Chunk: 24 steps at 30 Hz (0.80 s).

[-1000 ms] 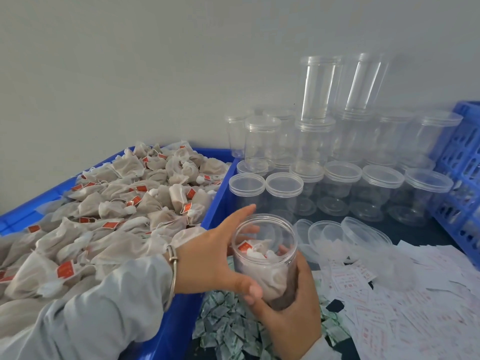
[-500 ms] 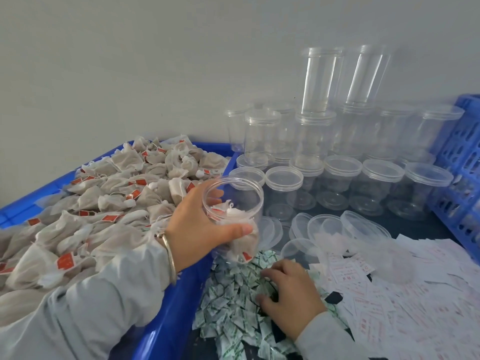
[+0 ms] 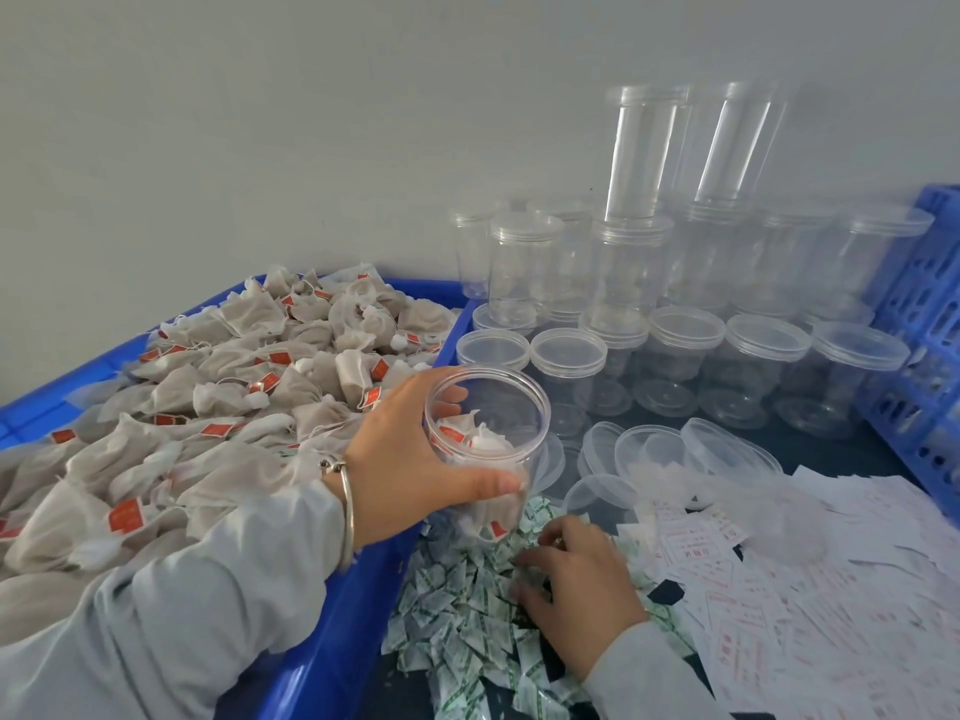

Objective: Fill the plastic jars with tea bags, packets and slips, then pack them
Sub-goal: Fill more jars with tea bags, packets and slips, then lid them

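While the right hand works nearest the viewer, palm down on the heap of small green-and-white printed packets, its fingers are curled into the pile; whether they already pinch a packet cannot be told, since the fingertips are buried. The step in hand appears to be taking one packet for the jar. Done well, it calls for teasing a single packet free at the heap's edge, because the packets overlap and two may lift together.

Just beyond, the left hand grips the open clear plastic jar, thumb across the near wall and fingers wrapped round the far side. The jar is tilted, mouth toward the viewer, above the packet heap and beside the rim of the blue plastic tray; a few tea bags with red tags lie inside it. Holding the mouth low and close to the right hand would shorten the carry.

To the right lie loose white paper slips with red print, needed afterwards. To the left, the tray holds the heap of grey mesh tea bags. Beyond the jar lie loose clear round lids, then rows of stacked, lidded empty jars against the wall.
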Each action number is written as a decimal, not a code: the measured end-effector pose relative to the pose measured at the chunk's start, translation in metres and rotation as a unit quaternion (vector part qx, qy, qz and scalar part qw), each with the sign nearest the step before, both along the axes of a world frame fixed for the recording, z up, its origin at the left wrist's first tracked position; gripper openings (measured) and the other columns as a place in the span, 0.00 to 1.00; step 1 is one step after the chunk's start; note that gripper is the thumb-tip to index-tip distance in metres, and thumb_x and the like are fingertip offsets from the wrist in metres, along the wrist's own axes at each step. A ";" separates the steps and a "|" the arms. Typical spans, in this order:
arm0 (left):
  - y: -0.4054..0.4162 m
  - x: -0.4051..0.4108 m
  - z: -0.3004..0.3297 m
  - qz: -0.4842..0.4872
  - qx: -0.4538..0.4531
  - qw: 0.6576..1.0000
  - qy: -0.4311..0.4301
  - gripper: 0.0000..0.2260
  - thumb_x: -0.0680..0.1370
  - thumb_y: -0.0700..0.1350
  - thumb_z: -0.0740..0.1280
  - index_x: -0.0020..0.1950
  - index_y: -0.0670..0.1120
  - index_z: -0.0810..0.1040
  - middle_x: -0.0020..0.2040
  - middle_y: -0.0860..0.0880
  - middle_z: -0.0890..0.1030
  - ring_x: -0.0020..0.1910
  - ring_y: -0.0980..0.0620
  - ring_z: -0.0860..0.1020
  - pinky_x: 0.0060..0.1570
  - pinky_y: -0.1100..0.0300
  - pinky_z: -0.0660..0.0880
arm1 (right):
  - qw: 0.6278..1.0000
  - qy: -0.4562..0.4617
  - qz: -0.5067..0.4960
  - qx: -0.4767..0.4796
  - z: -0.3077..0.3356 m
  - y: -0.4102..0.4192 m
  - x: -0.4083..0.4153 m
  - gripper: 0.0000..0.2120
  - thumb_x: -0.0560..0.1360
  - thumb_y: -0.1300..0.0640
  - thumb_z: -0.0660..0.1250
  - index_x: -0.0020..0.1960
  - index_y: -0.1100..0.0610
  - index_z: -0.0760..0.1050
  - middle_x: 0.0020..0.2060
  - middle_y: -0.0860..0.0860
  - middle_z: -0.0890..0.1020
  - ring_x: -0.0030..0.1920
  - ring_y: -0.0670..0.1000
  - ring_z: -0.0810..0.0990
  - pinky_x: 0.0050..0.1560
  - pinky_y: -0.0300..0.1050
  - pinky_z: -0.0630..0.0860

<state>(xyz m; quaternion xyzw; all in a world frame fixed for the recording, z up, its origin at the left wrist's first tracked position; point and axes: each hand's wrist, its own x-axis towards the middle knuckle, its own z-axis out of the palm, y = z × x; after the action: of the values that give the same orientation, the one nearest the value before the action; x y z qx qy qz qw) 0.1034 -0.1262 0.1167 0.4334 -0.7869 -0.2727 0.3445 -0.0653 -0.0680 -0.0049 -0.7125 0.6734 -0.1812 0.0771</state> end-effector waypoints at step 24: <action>0.000 -0.001 0.001 -0.016 0.008 0.999 -0.027 0.39 0.50 0.71 0.75 0.56 0.68 0.63 0.58 0.62 0.74 0.57 0.67 0.73 0.50 0.74 0.68 | 0.985 -0.152 -0.049 -0.072 -0.003 -0.004 0.000 0.09 0.75 0.51 0.69 0.50 0.53 0.84 0.43 0.41 0.71 0.52 0.45 0.68 0.54 0.32 0.62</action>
<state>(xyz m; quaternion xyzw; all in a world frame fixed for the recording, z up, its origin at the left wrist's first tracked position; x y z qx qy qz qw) 0.1019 -0.1265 0.1177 0.4307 -0.8006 -0.2725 0.3150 -0.0656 -0.0717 -0.0082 -0.6466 0.6729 -0.3390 0.1186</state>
